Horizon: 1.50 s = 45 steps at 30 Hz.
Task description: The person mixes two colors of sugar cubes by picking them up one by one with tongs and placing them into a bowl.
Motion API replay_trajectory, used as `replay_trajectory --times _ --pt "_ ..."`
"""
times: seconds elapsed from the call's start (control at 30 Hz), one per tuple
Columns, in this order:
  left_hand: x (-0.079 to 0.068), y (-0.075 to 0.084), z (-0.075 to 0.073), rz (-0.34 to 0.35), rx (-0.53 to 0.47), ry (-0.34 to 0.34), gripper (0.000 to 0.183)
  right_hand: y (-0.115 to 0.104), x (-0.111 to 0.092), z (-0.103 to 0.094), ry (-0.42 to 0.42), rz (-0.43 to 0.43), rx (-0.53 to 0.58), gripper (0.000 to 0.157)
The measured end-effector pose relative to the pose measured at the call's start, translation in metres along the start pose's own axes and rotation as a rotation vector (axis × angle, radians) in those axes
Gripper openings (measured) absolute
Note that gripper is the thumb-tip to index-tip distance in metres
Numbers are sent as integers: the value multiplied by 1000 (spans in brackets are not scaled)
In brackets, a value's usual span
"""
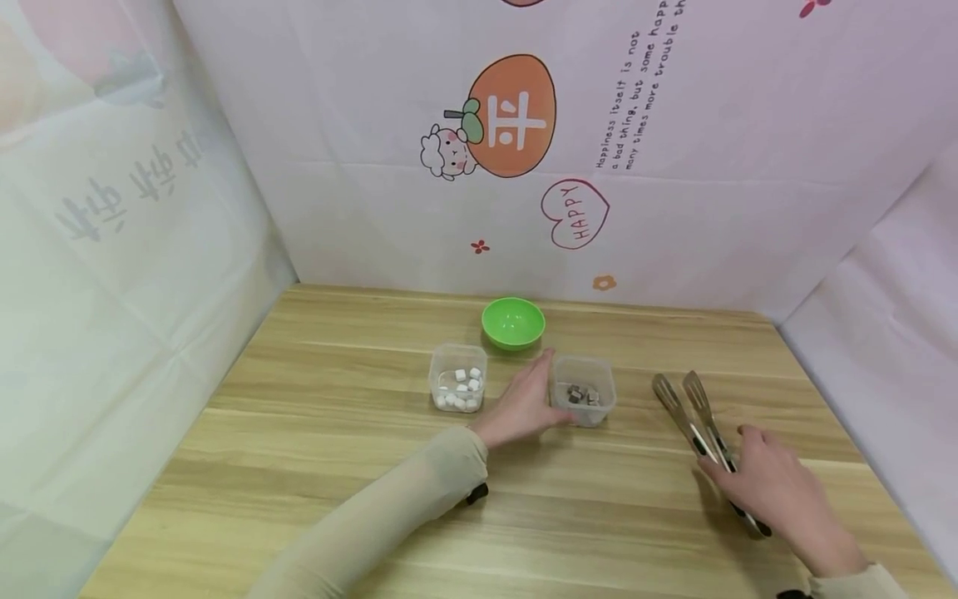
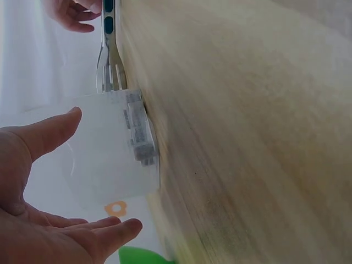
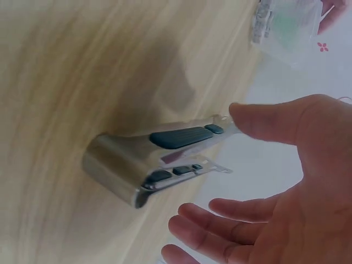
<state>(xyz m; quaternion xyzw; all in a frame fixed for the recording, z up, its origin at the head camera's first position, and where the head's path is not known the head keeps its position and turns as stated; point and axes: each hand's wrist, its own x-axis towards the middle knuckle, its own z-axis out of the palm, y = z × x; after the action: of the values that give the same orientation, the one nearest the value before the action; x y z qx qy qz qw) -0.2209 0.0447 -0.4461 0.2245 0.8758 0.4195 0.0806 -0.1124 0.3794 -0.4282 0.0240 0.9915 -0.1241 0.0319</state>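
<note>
A clear plastic container (image 1: 584, 366) with several dark metallic cubes (image 1: 582, 394) stands right of the middle of the table. My left hand (image 1: 524, 408) is at its left side, thumb and fingers spread apart; in the left wrist view they reach along the container (image 2: 88, 159) without curling round it. Whether they touch it I cannot tell. At the right, metal tongs (image 1: 699, 445) with dark grips lie with their slotted ends pointing away. Over their handles is my right hand (image 1: 778, 487). In the right wrist view its fingers stand apart beside the tongs (image 3: 181, 137), and the thumb tip is close to one arm.
A second clear container (image 1: 459, 358) with several white cubes (image 1: 460, 401) stands left of my left hand. Behind the two containers is a green bowl (image 1: 513, 324). The wooden table (image 1: 314, 466) meets printed cloth walls (image 1: 374, 225) at the back and sides.
</note>
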Motion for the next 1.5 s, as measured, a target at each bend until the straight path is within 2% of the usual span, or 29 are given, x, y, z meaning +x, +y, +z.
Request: replay_trajectory --times 0.27,0.57,0.83,1.27,1.5 --pt "6 -5 5 -17 -28 4 117 4 2 4 -50 24 37 77" --pt "11 -6 7 4 -33 7 112 1 2 7 -109 49 75 60" --pt "14 -5 6 41 -34 9 102 2 4 7 -103 49 74 55" --pt "11 -6 5 27 -47 14 103 0 2 7 -79 44 78 53" --pt "8 -7 4 10 -33 15 106 -1 1 8 -97 75 91 41"
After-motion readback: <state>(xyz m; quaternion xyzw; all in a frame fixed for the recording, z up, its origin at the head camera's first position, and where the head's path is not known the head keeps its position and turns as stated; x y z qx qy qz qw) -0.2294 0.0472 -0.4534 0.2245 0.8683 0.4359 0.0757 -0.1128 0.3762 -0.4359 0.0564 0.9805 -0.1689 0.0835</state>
